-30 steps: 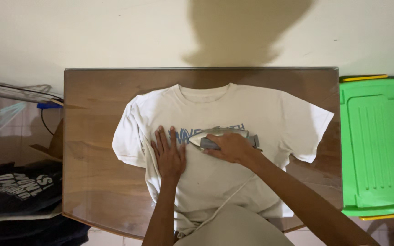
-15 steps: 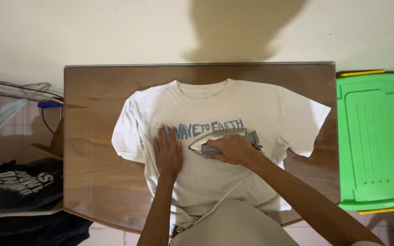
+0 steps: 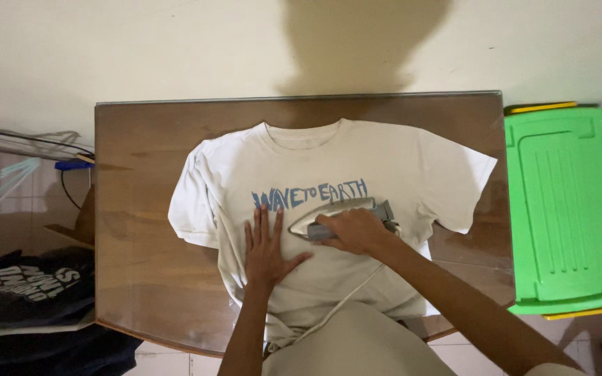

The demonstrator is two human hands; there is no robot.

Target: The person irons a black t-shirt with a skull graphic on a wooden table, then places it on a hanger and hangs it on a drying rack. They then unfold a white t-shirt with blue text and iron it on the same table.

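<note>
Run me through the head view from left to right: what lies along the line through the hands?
Dark folded clothes → bare wooden table → white T-shirt sleeve → left hand flat on the shirt → right hand gripping the iron → green plastic bin lid.

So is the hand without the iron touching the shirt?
Touching. The head view shows the left hand lying flat, fingers spread, on the white T-shirt just below its blue print, beside the iron.
</note>
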